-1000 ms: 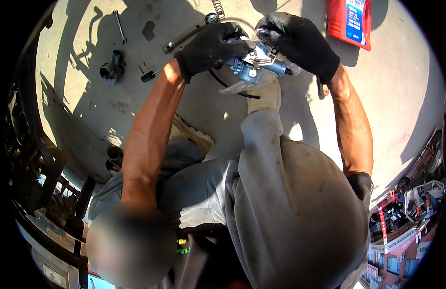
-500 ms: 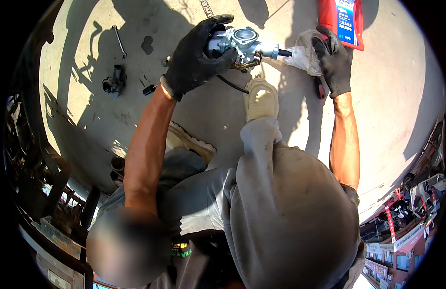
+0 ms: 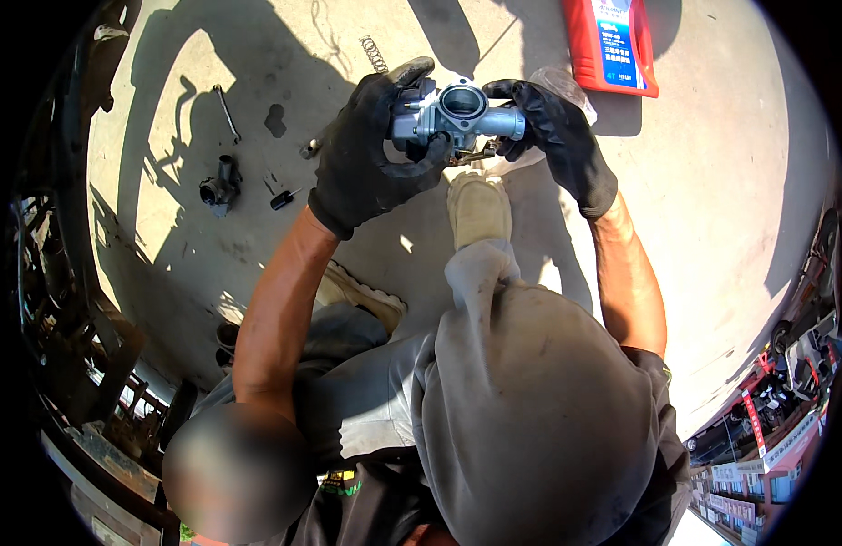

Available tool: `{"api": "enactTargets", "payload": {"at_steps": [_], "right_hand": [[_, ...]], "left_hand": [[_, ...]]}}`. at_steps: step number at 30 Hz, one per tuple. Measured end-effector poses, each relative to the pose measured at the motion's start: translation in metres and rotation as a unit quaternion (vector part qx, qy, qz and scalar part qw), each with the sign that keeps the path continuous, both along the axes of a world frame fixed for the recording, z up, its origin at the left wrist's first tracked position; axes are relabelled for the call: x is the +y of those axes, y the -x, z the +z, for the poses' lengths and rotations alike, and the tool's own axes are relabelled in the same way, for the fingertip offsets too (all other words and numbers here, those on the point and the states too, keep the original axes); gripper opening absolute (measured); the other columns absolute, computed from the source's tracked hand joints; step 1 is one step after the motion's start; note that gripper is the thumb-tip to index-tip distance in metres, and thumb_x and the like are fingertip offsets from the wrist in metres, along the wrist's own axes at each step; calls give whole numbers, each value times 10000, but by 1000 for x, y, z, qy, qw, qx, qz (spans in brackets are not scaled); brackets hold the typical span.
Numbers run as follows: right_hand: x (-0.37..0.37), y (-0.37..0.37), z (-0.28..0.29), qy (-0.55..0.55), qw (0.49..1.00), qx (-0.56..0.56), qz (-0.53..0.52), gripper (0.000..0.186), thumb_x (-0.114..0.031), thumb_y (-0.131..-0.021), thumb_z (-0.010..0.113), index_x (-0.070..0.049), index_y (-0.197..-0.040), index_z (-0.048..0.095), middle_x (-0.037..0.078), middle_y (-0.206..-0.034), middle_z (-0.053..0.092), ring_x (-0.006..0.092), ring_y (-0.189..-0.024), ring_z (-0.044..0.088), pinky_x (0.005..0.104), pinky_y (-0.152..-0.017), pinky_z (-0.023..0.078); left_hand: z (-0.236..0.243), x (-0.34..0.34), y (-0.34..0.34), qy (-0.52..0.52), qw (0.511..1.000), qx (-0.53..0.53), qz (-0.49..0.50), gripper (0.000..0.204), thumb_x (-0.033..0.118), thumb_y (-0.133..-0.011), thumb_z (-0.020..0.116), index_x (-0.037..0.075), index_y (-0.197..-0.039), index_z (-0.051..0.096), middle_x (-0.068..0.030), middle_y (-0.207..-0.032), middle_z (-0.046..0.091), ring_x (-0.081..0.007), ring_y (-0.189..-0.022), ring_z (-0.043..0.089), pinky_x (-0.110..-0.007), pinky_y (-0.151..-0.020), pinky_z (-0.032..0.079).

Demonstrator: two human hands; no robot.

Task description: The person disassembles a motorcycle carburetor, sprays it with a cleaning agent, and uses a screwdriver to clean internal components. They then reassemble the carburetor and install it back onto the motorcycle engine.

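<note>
A silver carburetor (image 3: pixel 459 111) with a round open bore on top is held up over the ground between my two black-gloved hands. My left hand (image 3: pixel 368 136) is closed round its left end, thumb on the near side. At its right end, my right hand (image 3: pixel 562 136) closes its fingers on the tubular part, covering the black tip. Behind the right hand lies a clear plastic bag (image 3: pixel 571 91), partly hidden by the glove. Beyond my left hand a coiled metal spring (image 3: pixel 374 55) rests on the ground.
On the concrete at left lie a wrench (image 3: pixel 227 114), a dark metal part with a stubby tube (image 3: pixel 223 187) and a small black-handled screwdriver (image 3: pixel 282 199). A red oil jug (image 3: pixel 582 55) stands at the far right. My beige shoe (image 3: pixel 480 209) is below the carburetor.
My right hand has moved left from beside the plastic bag and closed on the carburetor's right end. The carburetor, in my left hand, sits slightly lower in the view.
</note>
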State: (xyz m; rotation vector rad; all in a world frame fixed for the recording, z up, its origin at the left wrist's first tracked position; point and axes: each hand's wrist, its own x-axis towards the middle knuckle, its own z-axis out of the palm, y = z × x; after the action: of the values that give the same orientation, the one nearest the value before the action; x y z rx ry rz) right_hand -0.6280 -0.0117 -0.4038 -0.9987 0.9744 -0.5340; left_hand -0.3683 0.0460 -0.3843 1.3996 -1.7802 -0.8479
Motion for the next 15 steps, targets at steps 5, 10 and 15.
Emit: {"api": "enactTargets", "payload": {"at_steps": [5,10,15], "right_hand": [[24,-29,20,-108,990,22,88,530,-491,-1070,539,2,-1181,700,40,-669,622,77,-495,527,231,-470,424],[74,-75,-7,-264,947,-70,168,460,-442,-1080,531,-27,-1210,682,35,-668,628,84,-489,528,246,-458,420],[81,-119,-16,-292,921,-101,239,477,-502,-1063,533,-49,-1050,683,54,-661,647,96,-470,531,259,-439,419]], "left_hand": [[18,41,-17,-158,987,5,13,618,218,-863,799,19,-1392,548,-178,-1197,662,-277,-1023,684,-380,-896,559],[65,64,-80,-410,907,-57,-75,525,239,-995,678,11,-1437,510,-160,-1314,639,-203,-1141,645,-354,-971,531],[60,82,-124,-472,881,24,-37,559,238,-1008,662,16,-1486,476,-150,-1363,604,-187,-1222,599,-346,-1042,495]]}}
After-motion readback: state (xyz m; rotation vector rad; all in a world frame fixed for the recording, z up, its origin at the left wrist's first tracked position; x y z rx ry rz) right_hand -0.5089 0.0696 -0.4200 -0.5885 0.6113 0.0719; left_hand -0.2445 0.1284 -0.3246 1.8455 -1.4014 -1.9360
